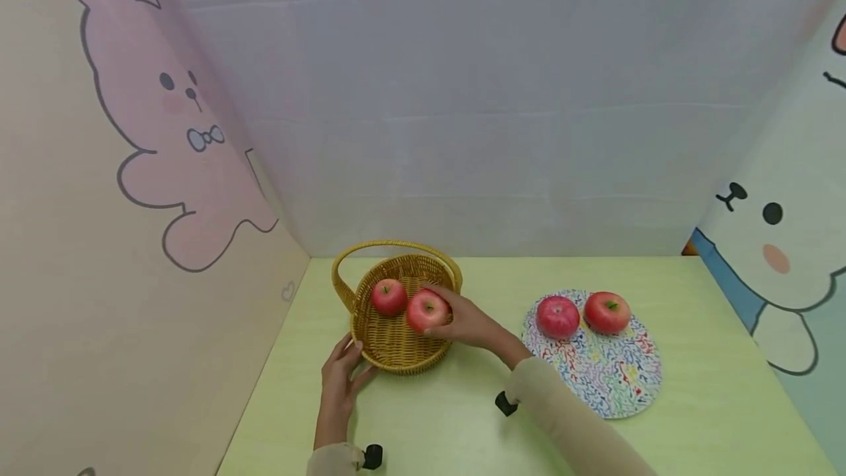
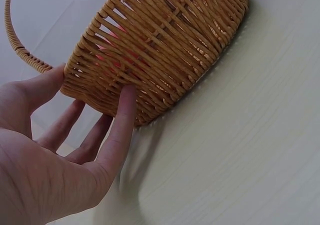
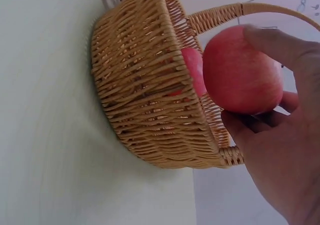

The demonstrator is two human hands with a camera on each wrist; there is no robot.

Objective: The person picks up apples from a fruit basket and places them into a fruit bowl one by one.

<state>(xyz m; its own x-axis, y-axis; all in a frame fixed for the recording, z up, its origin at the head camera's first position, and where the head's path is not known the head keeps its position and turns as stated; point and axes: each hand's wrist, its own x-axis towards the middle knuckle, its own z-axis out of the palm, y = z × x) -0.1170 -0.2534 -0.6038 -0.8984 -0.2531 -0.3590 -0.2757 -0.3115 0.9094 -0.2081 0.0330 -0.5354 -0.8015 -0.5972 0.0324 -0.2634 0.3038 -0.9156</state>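
Note:
A round wicker basket (image 1: 401, 369) with an arched handle stands at the table's back left. My right hand (image 1: 472, 323) holds a red apple (image 1: 426, 312) over the basket's right part, thumb and fingers on opposite sides of it. The right wrist view shows this held apple (image 3: 242, 70) at rim height, beside the handle. Another red apple (image 1: 389, 297) lies inside the basket and shows through the weave in the left wrist view. My left hand (image 1: 340, 380) holds the basket's near left side, one fingertip over the rim and another digit against the outer wall (image 2: 165, 50).
To the right, a round mat (image 1: 598, 380) with a colourful squiggle pattern carries two more red apples, one (image 1: 558, 316) on the left and one (image 1: 607, 312) on the right. Pale walls with cartoon animals enclose the light green table (image 1: 714, 402) on three sides.

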